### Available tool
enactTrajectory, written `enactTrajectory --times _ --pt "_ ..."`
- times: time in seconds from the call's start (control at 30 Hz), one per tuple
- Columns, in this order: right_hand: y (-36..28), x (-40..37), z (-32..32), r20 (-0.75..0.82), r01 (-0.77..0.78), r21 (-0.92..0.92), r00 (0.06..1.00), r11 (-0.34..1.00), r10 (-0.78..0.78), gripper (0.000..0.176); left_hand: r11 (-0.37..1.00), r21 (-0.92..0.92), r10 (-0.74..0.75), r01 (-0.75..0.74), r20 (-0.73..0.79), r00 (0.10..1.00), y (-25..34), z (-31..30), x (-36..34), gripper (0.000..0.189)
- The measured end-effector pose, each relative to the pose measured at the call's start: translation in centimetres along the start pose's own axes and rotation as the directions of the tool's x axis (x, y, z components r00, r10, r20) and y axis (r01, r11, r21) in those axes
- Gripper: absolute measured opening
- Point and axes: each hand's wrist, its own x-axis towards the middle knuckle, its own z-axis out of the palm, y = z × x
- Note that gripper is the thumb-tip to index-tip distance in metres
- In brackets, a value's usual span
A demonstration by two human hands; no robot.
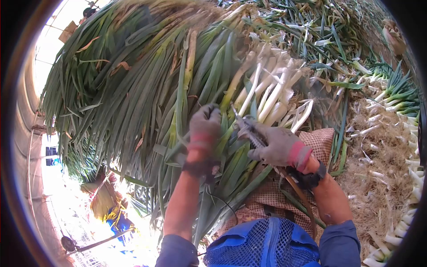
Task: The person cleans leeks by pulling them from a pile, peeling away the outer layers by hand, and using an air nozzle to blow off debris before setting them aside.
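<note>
My left hand [205, 126], in a grey glove with a red cuff, is closed above the green leaves of the leeks [155, 84]. Whether anything sits in its fingers is hidden. Close by on the right, my gloved right hand [280, 144] grips a metal air gun [251, 133], its thin nozzle pointing up and left toward the leek stems. A brown hose [296, 189] runs down from below that hand. Pale leek stalks [271, 86] with loosened skins lie just beyond the nozzle.
A checked cloth [318, 144] lies under my right arm. Trimmed roots [378, 187] cover the ground at right, bordered by a row of white leek ends [400, 224]. Stripped leaves [320, 31] are heaped at the back. At lower left is a bundle [104, 200] near a blue item [120, 231].
</note>
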Motion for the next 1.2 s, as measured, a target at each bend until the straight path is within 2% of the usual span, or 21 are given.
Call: enactTrajectory --times 0.03,0.13,0.23,0.33,0.43,0.53,0.67,0.77,0.83,0.9,0.93,1.07,1.17,1.2 --pt "-0.2 -0.1 -0.2 0.009 0.004 -0.023 1.0 1.0 -0.004 0.09 0.984 0.177 -0.025 0.022 0.015 1.0 -0.4 -0.2 -0.7 0.028" --pt "-0.8 -0.6 -0.5 0.043 -0.001 -0.05 0.999 0.999 0.003 0.089 0.927 0.363 0.076 -0.09 0.053 0.996 -1.4 -0.4 -2.0 0.031" --pt "0.7 2.0 -0.3 -0.143 -0.027 -0.07 0.99 0.997 0.017 0.09 0.791 0.567 0.168 -0.228 0.157 0.973 -1.0 0.3 -1.0 0.041" --pt "2.1 5.6 -1.4 -0.303 -0.093 -0.082 0.951 0.992 0.064 0.092 0.691 0.692 0.077 -0.21 0.219 0.973 0.9 1.1 -0.2 0.052" --pt "1.5 7.8 -4.0 -0.33 -0.147 -0.049 0.936 0.988 0.123 0.092 0.599 0.776 0.048 -0.198 0.213 0.976 0.5 2.3 0.7 0.055" --pt "3.6 10.7 -5.0 -0.387 -0.137 -0.087 0.917 0.987 0.093 0.089 0.505 0.846 -0.093 -0.171 0.25 0.964 2.6 2.5 1.2 0.051" --pt "2.5 7.5 -4.1 -0.311 -0.136 -0.072 0.944 0.988 0.107 0.089 0.528 0.84 -0.15 -0.126 0.238 0.96 3.4 2.6 1.6 0.045" --pt "4.0 7.1 -2.5 -0.436 -0.137 -0.056 0.894 0.989 0.099 0.096 0.57 0.818 -0.19 -0.073 0.218 0.957 4.2 2.7 1.8 0.041" --pt "4.5 5.6 -1.7 -0.412 -0.075 -0.007 0.909 0.997 0.065 0.097 0.596 0.803 -0.223 -0.02 0.19 0.956 4.4 2.6 1.7 0.039" --pt "4.4 4.2 -1.1 -0.378 -0.057 0.003 0.924 0.998 0.054 0.097 0.655 0.755 -0.219 0.0 0.191 0.957 3.4 1.9 1.6 0.05" --pt "4.9 3.7 -0.7 -0.413 -0.043 -0.041 0.91 0.998 0.022 0.097 0.684 0.729 -0.216 0.009 0.191 0.957 2.9 1.5 1.5 0.055" --pt "3.2 -1.8 0.3 -0.202 -0.043 0.047 0.978 0.998 0.052 0.099 0.751 0.659 -0.309 0.045 0.291 0.905 4.0 0.3 -0.3 0.062" --pt "4.1 -4.5 1.7 -0.202 0.058 0.043 0.978 0.997 -0.048 0.101 0.793 0.608 -0.293 0.043 0.318 0.902 3.1 0.6 -2.3 0.067" --pt "3.2 -5.5 0.9 -0.157 -0.043 0.054 0.986 0.998 0.051 0.102 0.791 0.611 -0.284 0.034 0.316 0.905 2.7 0.9 -3.0 0.067"
